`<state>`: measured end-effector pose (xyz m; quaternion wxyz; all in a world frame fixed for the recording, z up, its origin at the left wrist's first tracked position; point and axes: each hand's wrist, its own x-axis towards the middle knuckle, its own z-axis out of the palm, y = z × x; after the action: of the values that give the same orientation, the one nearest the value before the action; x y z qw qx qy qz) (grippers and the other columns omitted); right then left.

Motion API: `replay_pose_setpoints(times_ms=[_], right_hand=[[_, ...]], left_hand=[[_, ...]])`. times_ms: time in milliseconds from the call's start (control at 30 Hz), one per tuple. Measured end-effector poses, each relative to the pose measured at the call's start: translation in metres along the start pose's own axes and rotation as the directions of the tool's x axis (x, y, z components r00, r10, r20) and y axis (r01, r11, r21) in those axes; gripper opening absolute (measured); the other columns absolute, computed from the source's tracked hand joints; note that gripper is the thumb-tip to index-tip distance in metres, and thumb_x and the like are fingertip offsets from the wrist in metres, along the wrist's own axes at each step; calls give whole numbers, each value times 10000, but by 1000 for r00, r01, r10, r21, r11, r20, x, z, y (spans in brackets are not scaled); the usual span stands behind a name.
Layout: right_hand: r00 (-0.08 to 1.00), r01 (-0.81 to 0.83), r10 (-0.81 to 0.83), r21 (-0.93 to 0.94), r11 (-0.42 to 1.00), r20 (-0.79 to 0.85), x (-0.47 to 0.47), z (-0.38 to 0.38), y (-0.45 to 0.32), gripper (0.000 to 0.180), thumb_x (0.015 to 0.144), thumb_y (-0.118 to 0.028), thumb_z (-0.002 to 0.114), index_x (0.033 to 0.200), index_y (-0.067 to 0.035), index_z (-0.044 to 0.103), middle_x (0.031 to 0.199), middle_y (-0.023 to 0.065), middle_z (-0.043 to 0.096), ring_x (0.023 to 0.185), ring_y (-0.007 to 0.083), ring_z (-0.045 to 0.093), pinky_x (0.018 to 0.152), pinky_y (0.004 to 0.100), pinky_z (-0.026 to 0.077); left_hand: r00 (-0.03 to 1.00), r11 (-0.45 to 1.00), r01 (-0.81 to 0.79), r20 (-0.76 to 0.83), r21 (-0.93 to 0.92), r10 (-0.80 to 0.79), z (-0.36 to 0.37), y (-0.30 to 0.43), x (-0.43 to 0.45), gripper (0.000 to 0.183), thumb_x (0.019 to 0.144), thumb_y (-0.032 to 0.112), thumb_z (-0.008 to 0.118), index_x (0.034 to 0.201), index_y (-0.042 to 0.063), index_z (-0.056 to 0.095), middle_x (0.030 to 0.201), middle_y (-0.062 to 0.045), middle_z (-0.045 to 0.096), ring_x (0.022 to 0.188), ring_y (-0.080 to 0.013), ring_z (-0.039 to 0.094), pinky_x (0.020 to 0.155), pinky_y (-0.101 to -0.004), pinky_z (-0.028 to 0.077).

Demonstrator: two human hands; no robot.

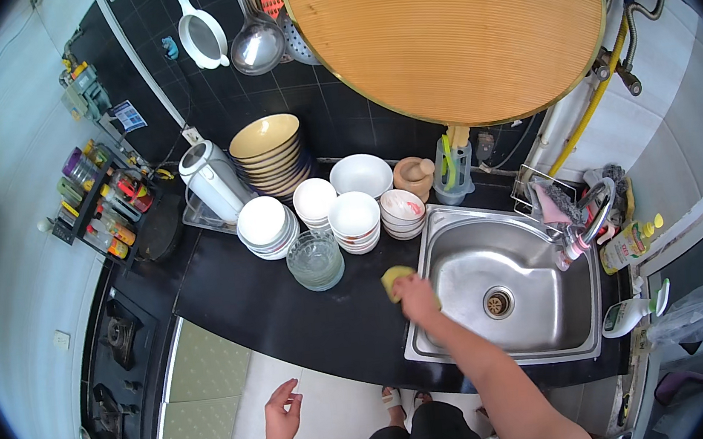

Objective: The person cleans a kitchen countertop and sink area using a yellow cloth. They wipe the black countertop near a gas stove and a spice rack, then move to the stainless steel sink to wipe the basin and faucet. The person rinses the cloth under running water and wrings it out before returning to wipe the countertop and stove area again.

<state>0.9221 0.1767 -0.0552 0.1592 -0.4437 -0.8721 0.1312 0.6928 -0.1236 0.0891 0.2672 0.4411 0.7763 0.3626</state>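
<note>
My right hand (416, 299) grips a yellow cleaning cloth (396, 277) against the black countertop (311, 320), just left of the steel sink (526, 265). Out over the floor, in front of the counter edge, my left hand (282, 413) is raised with its fingers apart and nothing in it. A stack of clear glass bowls (315, 260) stands on the counter left of the cloth. Behind it are stacked white bowls (354, 216), a pile of plates topped by a white bowl (264, 222), and more patterned bowls (402, 206) beside the sink rim.
A wooden mortar (414, 177) and a utensil holder (453, 170) stand behind the sink. Cream bowls (266, 140) and a white electric kettle (213, 179) are at back left. A large round board (453, 29) overhangs the back. Dish soap (627, 248) and a spray bottle (625, 317) stand right.
</note>
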Motion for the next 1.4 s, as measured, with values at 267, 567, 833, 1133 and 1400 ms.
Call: replay_pose_setpoints(times_ms=[267,567,833,1133,1400], right_hand=[[913,293,-333,189,937,235,-111,-9,-72,100,748,-123,554,817,-175,605,1021,-49,593,1044,184,509,842,366,369],[959,-58,122,242,969,-255,-142,-95,22,152,661,13,538,702,-96,636,807,63,648,825,281,583,750,419,458],[893,437,-447,145,888,45,-111,-24,-22,207,753,-85,515,937,-125,602,1049,0,599,999,231,561,762,380,475],[920,-94,129,112,989,-369,24,-32,39,280,768,-33,501,999,-119,633,1068,63,604,988,333,525,848,418,452],[1000,-10,11,124,992,-5,7,-7,13,162,751,-46,538,837,-138,640,913,39,621,973,270,541,806,375,448]], left_hand=[[993,997,-75,90,-14,76,14,17,33,335,822,-16,611,1152,43,618,1151,-152,617,804,-177,637,738,-280,525],[973,982,-150,158,-112,167,36,30,54,334,824,-17,612,1151,49,619,1162,-132,610,798,-157,635,741,-270,521],[952,976,-211,214,-56,219,38,45,55,338,820,-7,623,1153,48,615,1157,-140,611,794,-169,642,742,-277,523],[990,995,-99,103,18,96,1,18,44,344,811,-19,624,1149,49,621,1147,-153,615,803,-184,649,734,-284,531],[998,1000,-27,64,6,26,-2,1,42,343,806,-26,623,1141,50,628,1135,-153,621,795,-180,652,721,-283,537]])
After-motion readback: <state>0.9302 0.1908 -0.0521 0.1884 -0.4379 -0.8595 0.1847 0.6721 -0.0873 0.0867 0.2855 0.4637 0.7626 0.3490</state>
